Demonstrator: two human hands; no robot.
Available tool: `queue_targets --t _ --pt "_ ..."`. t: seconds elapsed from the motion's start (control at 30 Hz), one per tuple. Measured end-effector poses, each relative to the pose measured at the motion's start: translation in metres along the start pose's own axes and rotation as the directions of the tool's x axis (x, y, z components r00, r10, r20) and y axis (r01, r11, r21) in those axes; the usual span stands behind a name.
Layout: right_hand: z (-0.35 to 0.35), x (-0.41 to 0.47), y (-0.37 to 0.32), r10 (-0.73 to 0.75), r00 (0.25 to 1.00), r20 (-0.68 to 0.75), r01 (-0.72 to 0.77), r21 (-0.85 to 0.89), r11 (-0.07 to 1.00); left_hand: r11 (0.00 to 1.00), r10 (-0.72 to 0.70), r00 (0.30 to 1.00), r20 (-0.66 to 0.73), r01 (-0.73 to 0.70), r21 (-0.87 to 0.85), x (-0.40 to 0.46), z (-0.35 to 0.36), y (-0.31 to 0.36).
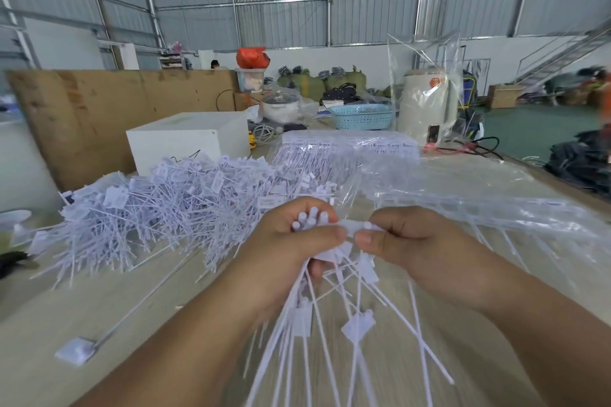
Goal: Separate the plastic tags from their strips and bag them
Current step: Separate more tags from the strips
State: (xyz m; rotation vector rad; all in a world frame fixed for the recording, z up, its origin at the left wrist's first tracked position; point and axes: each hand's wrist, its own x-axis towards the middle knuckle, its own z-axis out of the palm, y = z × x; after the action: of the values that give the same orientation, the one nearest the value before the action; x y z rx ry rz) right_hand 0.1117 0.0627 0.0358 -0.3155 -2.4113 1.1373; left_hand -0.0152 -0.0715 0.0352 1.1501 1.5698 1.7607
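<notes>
left hand [294, 238] is gripping a bundle of tags [330, 307], heads up for reach; right hand [393, 238] fingers are pinching one tag head [355, 226], likely snapping it free.

We note both forearms reaching in from below, converging mid-frame. Left hand [291, 238] fingers curled, thumb pressed across the top. Right hand [400, 238] knuckles up, thumb tip pinching, nearly meeting the left thumb.
</notes>
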Motion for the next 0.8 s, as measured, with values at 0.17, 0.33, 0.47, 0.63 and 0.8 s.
queue_targets --t 0.17,0.33,0.47,0.63,0.8 --pt "-0.002 0.007 0.002 0.045 0.925 -0.376 0.025 0.18 0.983 0.986 -0.062 0.994 -0.09 0.047 -0.157 -0.001 0.009 -0.002" --pt "0.0 0.0 0.003 -0.055 0.995 0.089 0.033 0.227 0.973 0.999 -0.011 0.98 0.2 0.017 -0.029 -0.004 -0.002 0.006" --pt "0.001 -0.002 0.002 -0.08 0.977 0.198 0.016 0.305 0.952 0.999 -0.039 0.949 0.312 0.029 0.037 0.0 -0.013 0.002" --pt "0.005 -0.004 0.0 -0.105 0.97 0.218 0.018 0.364 0.931 0.983 -0.132 0.869 0.476 0.052 0.178 -0.002 -0.02 0.007" --pt "-0.003 -0.002 0.0 -0.009 0.97 0.241 -0.03 0.157 0.987 0.984 -0.087 0.924 0.373 0.021 0.178 0.0 -0.019 0.006"
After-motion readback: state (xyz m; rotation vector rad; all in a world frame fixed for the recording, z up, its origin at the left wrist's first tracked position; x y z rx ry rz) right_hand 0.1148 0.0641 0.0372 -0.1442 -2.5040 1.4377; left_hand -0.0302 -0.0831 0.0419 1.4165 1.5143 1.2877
